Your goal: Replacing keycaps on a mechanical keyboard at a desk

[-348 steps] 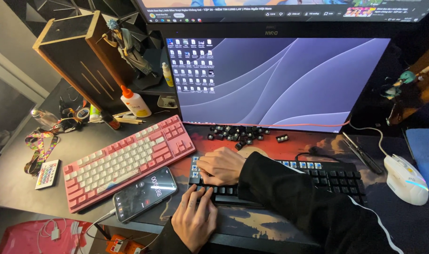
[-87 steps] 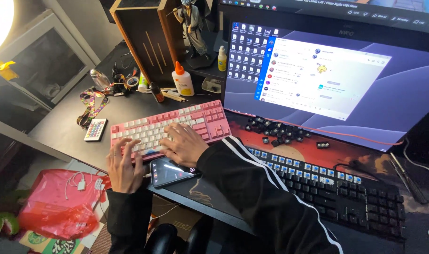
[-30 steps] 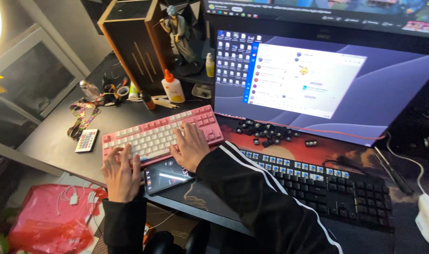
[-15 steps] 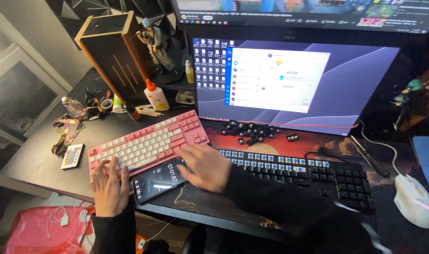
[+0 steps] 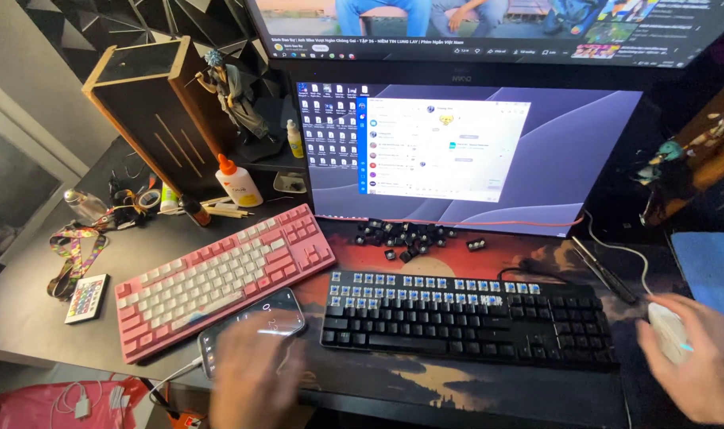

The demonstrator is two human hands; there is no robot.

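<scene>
Fingers of right hand [image 5: 696,361] wrapped on white mouse [image 5: 669,332] — lower right of frame.
Left hand [image 5: 255,373] blurred, spread loose over phone [image 5: 251,326] at lower centre-left of desk [image 5: 28,318] — nothing grasped.

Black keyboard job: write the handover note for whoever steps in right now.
Left hand: blurred, over the desk's front edge by the phone, holding nothing that shows.
Right hand: resting on the white mouse.
Black keyboard: flat on the desk mat, its top rows stripped to bare switches, lower rows capped.
Loose black keycaps: piled between that keyboard and the monitor.
Pink keyboard: to the left, fully capped.
Done: top rows uncapped. Left: lower rows capped, keycaps loose.
</scene>
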